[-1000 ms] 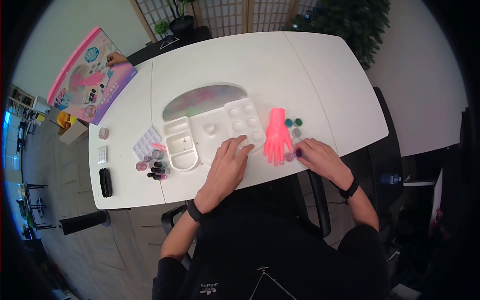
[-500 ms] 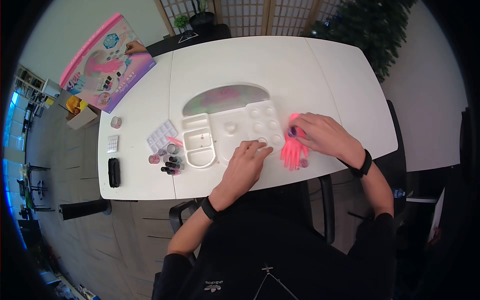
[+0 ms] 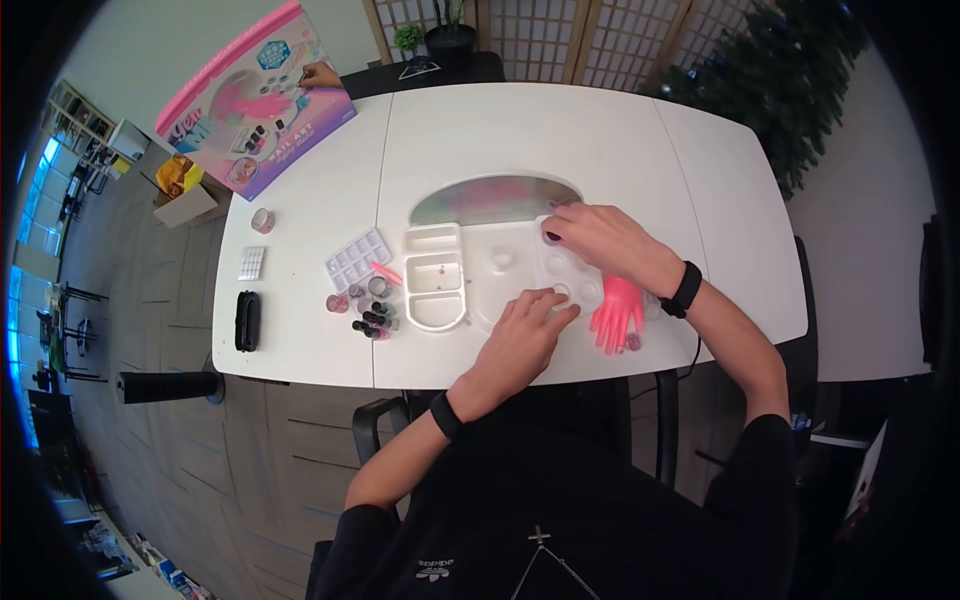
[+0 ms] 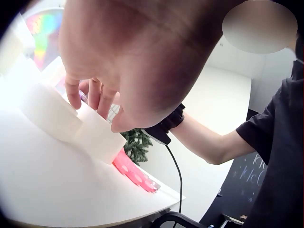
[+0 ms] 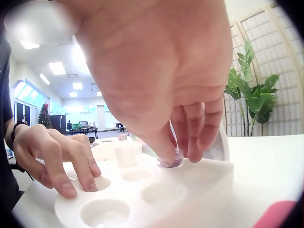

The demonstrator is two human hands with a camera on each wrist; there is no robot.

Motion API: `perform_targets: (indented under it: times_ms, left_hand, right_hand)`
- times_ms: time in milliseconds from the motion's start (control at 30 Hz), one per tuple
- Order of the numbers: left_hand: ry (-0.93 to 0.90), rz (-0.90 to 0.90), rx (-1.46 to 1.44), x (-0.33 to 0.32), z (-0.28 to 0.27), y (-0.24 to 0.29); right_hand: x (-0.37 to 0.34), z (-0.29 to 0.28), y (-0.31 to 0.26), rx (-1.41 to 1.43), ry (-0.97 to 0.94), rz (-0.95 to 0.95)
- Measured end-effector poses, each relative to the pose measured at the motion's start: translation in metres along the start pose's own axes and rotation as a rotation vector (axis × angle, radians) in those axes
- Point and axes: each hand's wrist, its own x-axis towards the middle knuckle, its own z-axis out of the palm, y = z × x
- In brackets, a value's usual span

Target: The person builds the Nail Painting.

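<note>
The head view looks down over the whole table; both wrist views share the white tray (image 3: pixel 490 295) closely.

1. Tray (image 3: pixel 483 290): smooth white plastic, softly shiny.
2. Curved panel (image 3: pixel 490 200) along its far edge: glossy, mirror-like, with rainbow sheen.
3. Pink model hand (image 3: pixel 617 312): smooth, plastic-looking, glossy highlights.
4. Small jar (image 5: pixel 171 162): clear, shiny, plastic-looking.
5. Tabletop (image 3: pixel 560 130): smooth white.
6. Sleeves (image 3: pixel 750 462): matt black cloth.
</note>
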Motion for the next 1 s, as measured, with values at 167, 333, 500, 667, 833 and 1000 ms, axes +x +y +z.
perform_targets:
  times_ms: [167, 333, 500, 667, 833, 1000]
  left_hand:
    - [-0.001, -0.003, 0.000, -0.001, 0.001, 0.000]
    - [-0.001, -0.002, 0.008, 0.000, -0.002, 0.001]
    - [-0.003, -0.017, 0.010, 0.002, -0.002, 0.002]
    - [-0.015, -0.022, 0.007, 0.003, -0.001, 0.002]
    - [-0.020, -0.028, -0.001, 0.002, -0.001, 0.002]
    - [-0.018, -0.030, -0.009, 0.003, -0.002, 0.004]
  right_hand:
    - [0.006, -0.004, -0.001, -0.076, -0.051, -0.039]
    - [0.006, -0.005, -0.001, 0.032, -0.037, -0.016]
    - [0.008, -0.008, -0.005, 0.081, -0.094, 0.038]
    - [-0.008, -0.012, 0.003, 0.160, 0.112, -0.037]
    - [-0.070, -0.053, 0.016, 0.318, 0.009, 0.329]
    - [-0.146, -0.041, 0.046, 0.188, -0.203, 0.539]
